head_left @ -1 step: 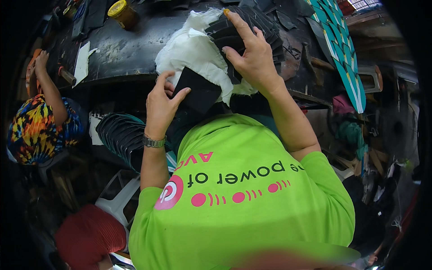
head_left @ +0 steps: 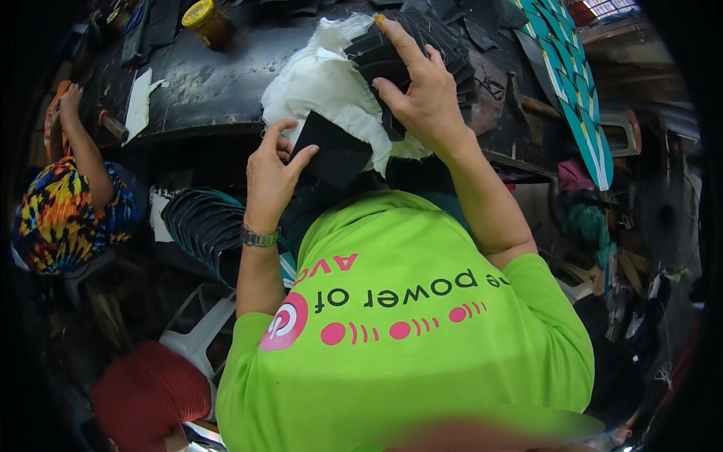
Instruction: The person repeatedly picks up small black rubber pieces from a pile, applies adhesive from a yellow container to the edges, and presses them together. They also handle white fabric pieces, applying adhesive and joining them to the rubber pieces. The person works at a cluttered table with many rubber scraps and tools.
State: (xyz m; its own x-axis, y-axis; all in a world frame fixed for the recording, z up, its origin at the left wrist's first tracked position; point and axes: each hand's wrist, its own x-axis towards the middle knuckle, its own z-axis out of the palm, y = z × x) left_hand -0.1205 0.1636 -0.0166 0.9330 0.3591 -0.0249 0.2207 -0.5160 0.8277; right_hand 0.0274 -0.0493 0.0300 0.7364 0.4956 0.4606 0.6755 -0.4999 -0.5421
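Note:
My left hand (head_left: 273,169), with a metal watch on its wrist, pinches a flat black piece of sheet material (head_left: 331,151) by its left corner, thumb against fingers. That piece lies over the lower part of a crumpled white cloth (head_left: 320,79) at the table's near edge. My right hand (head_left: 425,94) is spread, thumb and index finger apart, with nothing between them. A yellow-brown smear covers its index fingertip, which is at the fanned stack of black pieces (head_left: 456,56) beside the cloth. I cannot tell whether the fingertip touches the stack.
A yellow-lidded jar (head_left: 205,22) stands on the dark table (head_left: 188,98), left of the cloth. A hammer (head_left: 527,105) lies at the right. Green strips (head_left: 576,98) run along the far right. Another stack of dark pieces (head_left: 199,226) sits lower left. Another person's arm (head_left: 86,158) is at far left.

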